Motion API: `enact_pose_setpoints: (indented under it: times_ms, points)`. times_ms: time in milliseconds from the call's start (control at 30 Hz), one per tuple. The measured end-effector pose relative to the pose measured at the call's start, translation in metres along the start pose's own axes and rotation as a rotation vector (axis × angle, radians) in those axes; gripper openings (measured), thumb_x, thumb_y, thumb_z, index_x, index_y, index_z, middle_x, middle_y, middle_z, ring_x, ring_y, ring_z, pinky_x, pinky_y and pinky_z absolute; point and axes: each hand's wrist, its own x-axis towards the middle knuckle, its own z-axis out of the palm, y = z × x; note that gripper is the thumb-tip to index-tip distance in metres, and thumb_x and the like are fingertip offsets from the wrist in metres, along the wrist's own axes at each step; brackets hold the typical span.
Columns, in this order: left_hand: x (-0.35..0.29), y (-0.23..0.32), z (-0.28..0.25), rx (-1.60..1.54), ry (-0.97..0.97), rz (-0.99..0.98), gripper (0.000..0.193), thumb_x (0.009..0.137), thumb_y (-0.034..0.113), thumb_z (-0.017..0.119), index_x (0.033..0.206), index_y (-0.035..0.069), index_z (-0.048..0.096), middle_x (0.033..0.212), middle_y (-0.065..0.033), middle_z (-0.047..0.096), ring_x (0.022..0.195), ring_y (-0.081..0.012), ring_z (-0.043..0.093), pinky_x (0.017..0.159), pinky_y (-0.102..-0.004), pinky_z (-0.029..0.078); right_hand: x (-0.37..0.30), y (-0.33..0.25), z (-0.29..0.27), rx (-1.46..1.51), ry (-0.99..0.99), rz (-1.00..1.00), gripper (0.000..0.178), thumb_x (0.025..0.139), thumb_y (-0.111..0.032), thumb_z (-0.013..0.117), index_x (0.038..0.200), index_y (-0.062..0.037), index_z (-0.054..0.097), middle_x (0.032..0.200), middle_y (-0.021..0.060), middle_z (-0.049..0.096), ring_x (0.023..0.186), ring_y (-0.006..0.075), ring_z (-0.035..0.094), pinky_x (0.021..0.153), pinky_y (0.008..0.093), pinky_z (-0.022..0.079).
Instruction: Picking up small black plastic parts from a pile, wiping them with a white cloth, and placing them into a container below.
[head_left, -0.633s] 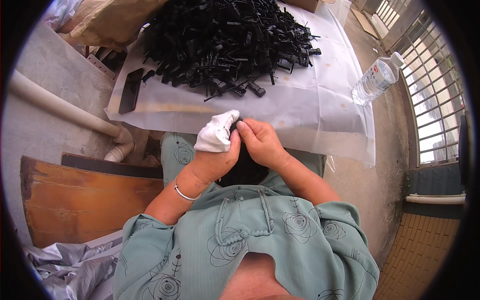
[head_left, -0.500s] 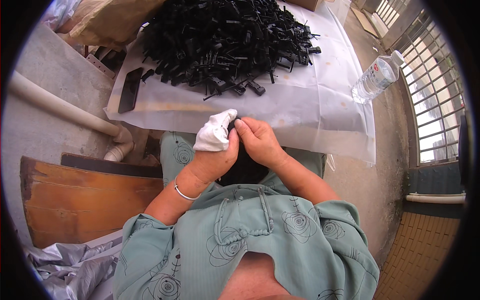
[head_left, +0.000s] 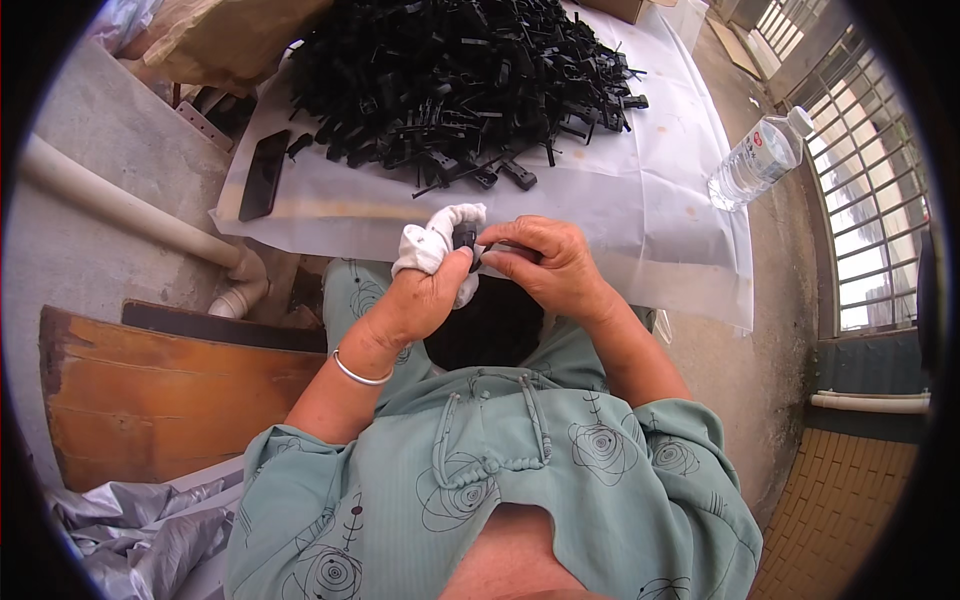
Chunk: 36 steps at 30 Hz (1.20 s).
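Observation:
My left hand [head_left: 425,285], its fingers wrapped in white cloth [head_left: 430,245] with the thumb bare, is closed round a small black plastic part [head_left: 465,237]. From the right, my right hand [head_left: 550,265] meets that part with thumb and forefinger pinched at its edge; whatever thin bit lies between those fingertips is too small to make out. Both hands are above my lap, just short of the table's near edge. Between my knees, below the hands, sits a dark round mass [head_left: 487,325] partly covered by them. A large heap of similar black plastic parts [head_left: 450,90] covers the far table.
White plastic sheeting [head_left: 350,200] covers the table. A dark phone [head_left: 265,175] lies at its left edge, and a clear water bottle [head_left: 758,160] stands at the right edge. Brown paper [head_left: 225,45] is at the far left. A pipe [head_left: 130,210] and wooden board [head_left: 180,400] are left of me.
My hands have come slightly apart, with the right hand shifting right and its fingers lifting. The left hand has turned, so more of the black part shows.

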Motion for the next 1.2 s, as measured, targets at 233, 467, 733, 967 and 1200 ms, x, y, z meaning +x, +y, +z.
enact_pose_setpoints:
  times_ms: [233,467,733,967,1200]
  points:
    - [-0.003,0.003,-0.001,-0.24,-0.18,-0.082,0.031,0.084,0.002,0.042,0.114,0.003,0.04,0.081,-0.0015,0.046,0.054,-0.0028,0.037,0.046,-0.0179,0.031,0.001,-0.006,0.009,0.191,-0.007,0.23,0.011,0.083,-0.009,0.062,0.083,-0.0003,0.055,0.061,0.0036,0.047,0.054,0.0106,0.042,0.052,0.0269,0.038]
    - [-0.002,-0.001,0.009,0.468,0.007,0.229,0.025,0.079,0.003,0.045,0.105,-0.001,0.045,0.086,-0.0126,0.054,0.073,-0.0243,0.053,0.068,-0.0315,0.045,0.004,-0.006,0.012,0.058,-0.17,0.241,0.023,0.091,-0.015,0.05,0.074,0.0016,0.052,0.064,0.0119,0.05,0.058,0.014,0.045,0.054,0.0305,0.04]
    - [0.001,-0.003,-0.001,0.711,-0.022,0.374,0.032,0.081,0.008,0.052,0.111,-0.003,0.05,0.098,-0.0207,0.057,0.096,-0.0331,0.055,0.084,-0.0342,0.044,0.014,0.006,-0.008,-0.191,-0.167,0.347,0.026,0.088,-0.019,0.054,0.074,0.0028,0.053,0.062,0.0114,0.052,0.056,0.016,0.046,0.054,0.0299,0.04]
    - [0.007,-0.018,-0.013,0.819,0.038,0.465,0.031,0.088,0.013,0.05,0.117,0.001,0.053,0.105,-0.0151,0.06,0.089,-0.0263,0.06,0.078,-0.031,0.048,0.03,0.044,-0.016,-0.857,-0.037,0.416,0.031,0.081,-0.026,0.059,0.101,-0.0028,0.054,0.077,0.0156,0.062,0.074,0.0333,0.06,0.065,0.0432,0.048]
    - [0.009,-0.019,-0.008,-0.452,-0.034,-0.34,0.022,0.094,0.017,0.042,0.107,0.003,0.054,0.087,-0.0113,0.063,0.044,-0.0062,0.045,0.039,-0.0192,0.034,-0.008,0.002,-0.016,-0.313,0.102,0.305,0.028,0.074,-0.01,0.065,0.1,-0.0031,0.058,0.07,0.0098,0.057,0.061,0.028,0.056,0.054,0.0347,0.045]
